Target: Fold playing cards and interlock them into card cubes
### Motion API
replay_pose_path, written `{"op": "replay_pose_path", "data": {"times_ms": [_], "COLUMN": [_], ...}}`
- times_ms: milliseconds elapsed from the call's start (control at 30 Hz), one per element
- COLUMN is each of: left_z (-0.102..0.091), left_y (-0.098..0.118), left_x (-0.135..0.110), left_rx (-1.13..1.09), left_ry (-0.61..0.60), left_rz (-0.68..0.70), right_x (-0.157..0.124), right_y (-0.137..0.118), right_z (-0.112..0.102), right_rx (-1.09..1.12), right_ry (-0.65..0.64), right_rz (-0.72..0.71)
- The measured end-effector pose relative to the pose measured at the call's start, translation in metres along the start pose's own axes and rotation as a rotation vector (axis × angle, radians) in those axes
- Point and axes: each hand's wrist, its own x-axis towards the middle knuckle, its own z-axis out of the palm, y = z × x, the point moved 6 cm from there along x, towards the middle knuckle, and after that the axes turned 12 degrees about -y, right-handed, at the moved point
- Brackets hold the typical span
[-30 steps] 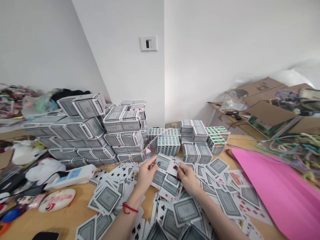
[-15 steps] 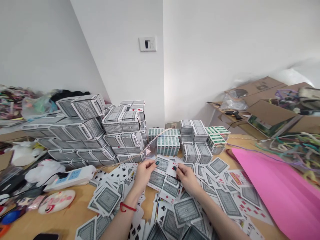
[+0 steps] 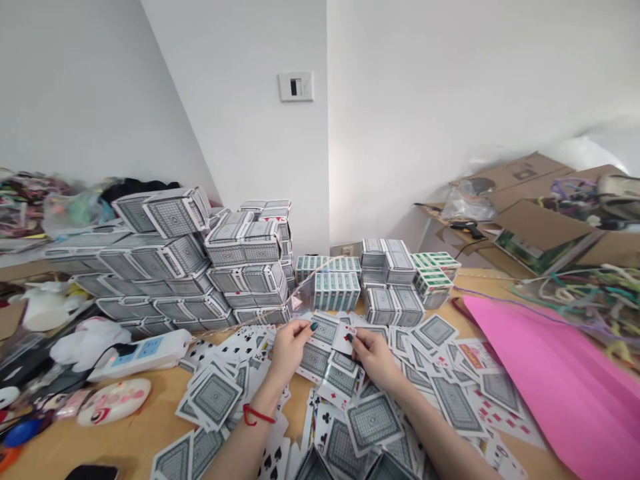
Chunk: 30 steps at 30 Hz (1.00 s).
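On wooden tabletop (image 3: 125, 443), amid loose cards (image 3: 215, 398) | grey-backed playing card (image 3: 326, 329): pinched at left edge by left hand (image 3: 289, 347), fingertips closed | diamond card (image 3: 343, 339), adjoining: pinched by right hand (image 3: 371, 353) | step, seemingly: cards being fitted together | next: careful alignment called for

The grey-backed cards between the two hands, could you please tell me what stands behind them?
Beyond those cards stand green-and-white boxes, with the white wall farther back. What lies between the boxes and the wall is mostly covered, so I cannot tell.
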Motion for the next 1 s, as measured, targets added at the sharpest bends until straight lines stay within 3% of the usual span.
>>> {"op": "replay_pose_path", "data": {"times_ms": [367, 633, 833, 1000], "left_z": [0.005, 0.006, 0.013, 0.006], "left_y": [0.007, 0.005, 0.002, -0.004], "left_x": [-0.002, -0.003, -0.004, -0.004], "left_rx": [-0.092, 0.060, -0.092, -0.069], "left_ry": [-0.048, -0.074, -0.214, -0.069], "left_rz": [0.020, -0.042, -0.049, -0.118], "right_x": [0.000, 0.000, 0.000, 0.001], "right_y": [0.000, 0.003, 0.005, 0.011], "right_z": [-0.001, -0.003, -0.009, -0.010], "right_rx": [0.015, 0.032, 0.078, 0.170], "right_ry": [0.002, 0.059, 0.122, 0.134], "right_rz": [-0.014, -0.019, -0.006, -0.001]}}
